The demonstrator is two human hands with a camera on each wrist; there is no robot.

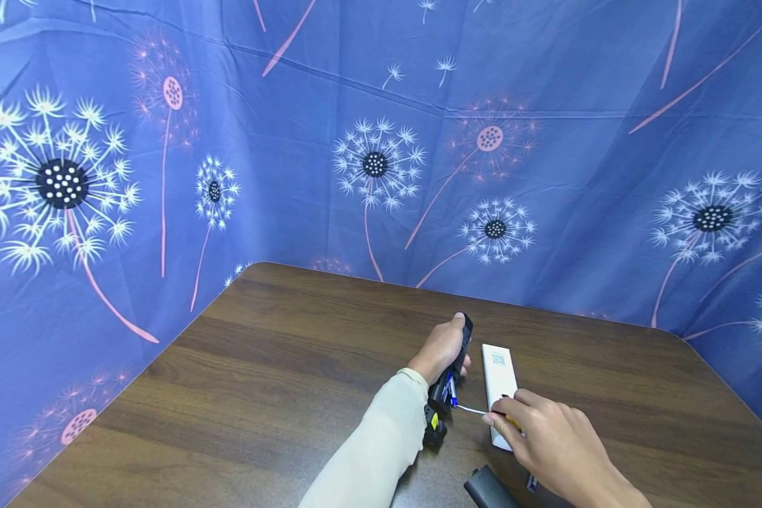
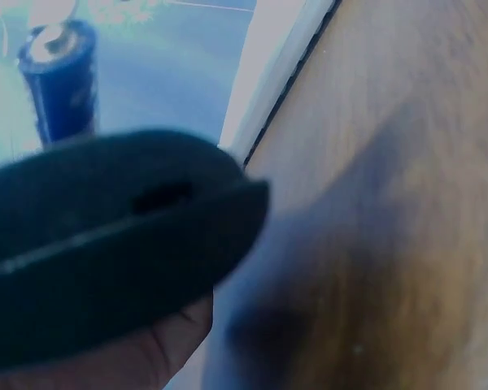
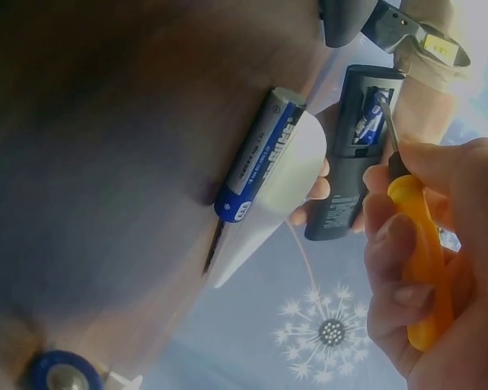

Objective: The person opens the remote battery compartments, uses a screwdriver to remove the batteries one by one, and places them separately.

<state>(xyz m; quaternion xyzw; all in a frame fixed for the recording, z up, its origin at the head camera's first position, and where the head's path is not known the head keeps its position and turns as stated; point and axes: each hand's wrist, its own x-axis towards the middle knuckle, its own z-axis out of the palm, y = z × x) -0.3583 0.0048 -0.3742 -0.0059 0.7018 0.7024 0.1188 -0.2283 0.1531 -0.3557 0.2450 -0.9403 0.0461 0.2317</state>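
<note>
My left hand (image 1: 441, 351) grips a black remote control (image 3: 342, 191), its back turned up with the battery compartment uncovered. A blue battery (image 3: 369, 122) sits tilted in that compartment, one end raised; in the left wrist view the battery (image 2: 65, 93) stands up beyond the remote's dark end (image 2: 122, 252). My right hand (image 1: 555, 432) holds a screwdriver by its yellow handle (image 3: 427, 244). The screwdriver's thin metal shaft (image 1: 472, 409) reaches into the compartment, its tip at the battery's raised end.
A long white box (image 1: 499, 374) lies on the wooden table (image 1: 279, 374), right of the remote. A loose AAA battery (image 3: 260, 154) and another battery (image 3: 63, 375) lie near my right hand. A dark curved piece (image 1: 490, 487) sits at the front. A patterned blue cloth (image 1: 292, 176) hangs behind.
</note>
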